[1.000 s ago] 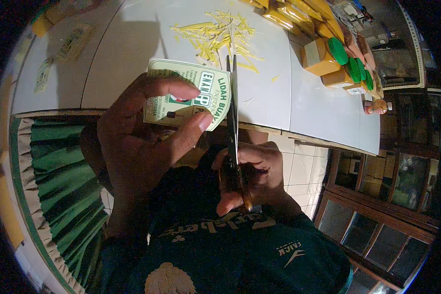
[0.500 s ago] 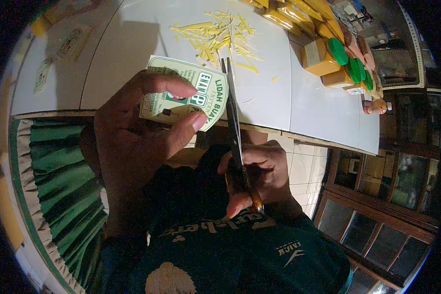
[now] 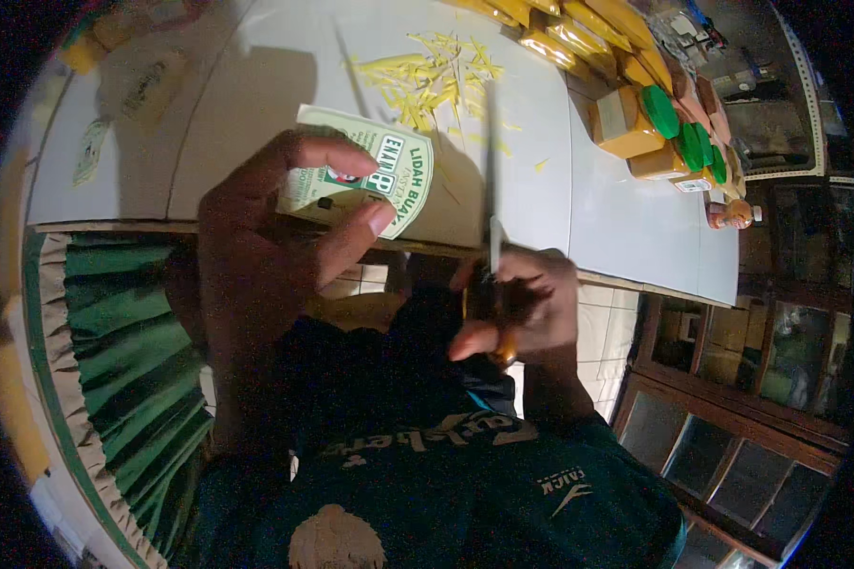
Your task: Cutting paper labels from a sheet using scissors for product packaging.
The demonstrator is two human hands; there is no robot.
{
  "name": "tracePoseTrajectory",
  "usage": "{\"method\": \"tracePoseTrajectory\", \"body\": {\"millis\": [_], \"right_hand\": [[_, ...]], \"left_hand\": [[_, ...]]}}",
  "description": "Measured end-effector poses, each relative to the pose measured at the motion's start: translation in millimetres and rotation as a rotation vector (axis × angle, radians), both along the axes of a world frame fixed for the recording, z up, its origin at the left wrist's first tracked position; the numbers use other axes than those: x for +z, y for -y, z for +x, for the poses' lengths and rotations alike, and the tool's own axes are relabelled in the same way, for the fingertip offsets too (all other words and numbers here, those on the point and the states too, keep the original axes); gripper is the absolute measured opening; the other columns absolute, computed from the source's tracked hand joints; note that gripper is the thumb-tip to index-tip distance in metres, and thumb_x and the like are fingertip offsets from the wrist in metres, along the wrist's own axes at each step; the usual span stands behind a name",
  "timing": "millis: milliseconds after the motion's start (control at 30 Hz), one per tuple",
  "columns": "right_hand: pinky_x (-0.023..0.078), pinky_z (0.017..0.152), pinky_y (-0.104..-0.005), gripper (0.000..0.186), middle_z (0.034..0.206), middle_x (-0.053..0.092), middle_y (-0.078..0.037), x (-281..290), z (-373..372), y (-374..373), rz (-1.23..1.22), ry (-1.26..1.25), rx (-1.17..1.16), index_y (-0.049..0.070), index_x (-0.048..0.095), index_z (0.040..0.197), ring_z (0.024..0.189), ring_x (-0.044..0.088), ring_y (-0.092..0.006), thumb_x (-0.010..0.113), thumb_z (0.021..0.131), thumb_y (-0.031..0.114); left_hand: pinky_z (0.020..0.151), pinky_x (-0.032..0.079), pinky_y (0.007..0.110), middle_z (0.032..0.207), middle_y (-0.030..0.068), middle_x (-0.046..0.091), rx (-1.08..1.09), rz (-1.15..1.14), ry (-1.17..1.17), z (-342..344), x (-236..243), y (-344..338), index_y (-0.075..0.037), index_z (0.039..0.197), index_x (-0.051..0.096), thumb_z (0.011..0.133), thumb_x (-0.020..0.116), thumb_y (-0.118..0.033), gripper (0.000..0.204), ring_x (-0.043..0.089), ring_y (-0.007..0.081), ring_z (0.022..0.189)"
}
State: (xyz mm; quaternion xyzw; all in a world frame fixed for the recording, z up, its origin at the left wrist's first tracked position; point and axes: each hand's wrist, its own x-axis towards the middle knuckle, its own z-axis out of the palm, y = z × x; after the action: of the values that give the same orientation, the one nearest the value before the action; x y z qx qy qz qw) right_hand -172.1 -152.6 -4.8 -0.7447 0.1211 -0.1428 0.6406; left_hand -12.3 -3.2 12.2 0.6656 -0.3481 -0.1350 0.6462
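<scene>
A pale green printed label [image 3: 410, 194] with a rounded right edge is pinched between the thumb and fingers of my left hand [image 3: 275, 218], held up above the table's near edge. My right hand [image 3: 531, 303] is wrapped round the handles of a pair of scissors [image 3: 492, 190]. Their blades point away from me, smeared by motion, and stand apart from the label on its right. Beyond the label, a heap of thin yellow and white paper offcuts [image 3: 432, 81] lies on the white table.
Jars with green lids [image 3: 631, 133] stand at the table's right, beside yellow packets [image 3: 579, 38] and a small bottle [image 3: 733, 214]. Loose labels [image 3: 90, 152] lie at the left. A green pleated curtain [image 3: 133, 322] hangs below the left table edge. A glass-fronted cabinet [image 3: 731, 379] stands at right.
The scissors have moved right, away from the label's rounded edge, together with my right hand. My left hand still holds the label, shifted only slightly.
</scene>
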Motion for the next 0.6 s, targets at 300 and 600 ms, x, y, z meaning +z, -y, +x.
{"method": "tracePoseTrajectory", "body": {"millis": [300, 600], "right_hand": [[0.042, 0.034, -0.0312, 0.025, 0.052, 0.053, -0.012, 6, 25, 2, 0.503, 0.066, -0.373, -0.003, 0.057, 0.075, 0.04, 0.055, -0.0234, 0.062, 0.075, 0.022], [0.041, 0.047, -0.0209, 0.056, 0.061, 0.054, -0.002, -6, 17, 19, -0.017, 0.108, -0.217, -0.004, 0.056, 0.09, 0.052, 0.054, -0.0098, 0.076, 0.07, 0.044]], "left_hand": [[0.069, 0.048, 0.024, 0.092, 0.0051, 0.063, 0.141, 0.195, -0.069, 13, -2, -24, -0.003, 0.097, 0.062, 0.079, 0.063, 0.003, 0.019, 0.057, 0.01, 0.079], [0.072, 0.047, 0.025, 0.091, 0.0057, 0.06, 0.72, -0.233, 0.024, 129, -27, -133, -0.002, 0.095, 0.058, 0.073, 0.068, 0.006, 0.025, 0.055, 0.0129, 0.08]]}}
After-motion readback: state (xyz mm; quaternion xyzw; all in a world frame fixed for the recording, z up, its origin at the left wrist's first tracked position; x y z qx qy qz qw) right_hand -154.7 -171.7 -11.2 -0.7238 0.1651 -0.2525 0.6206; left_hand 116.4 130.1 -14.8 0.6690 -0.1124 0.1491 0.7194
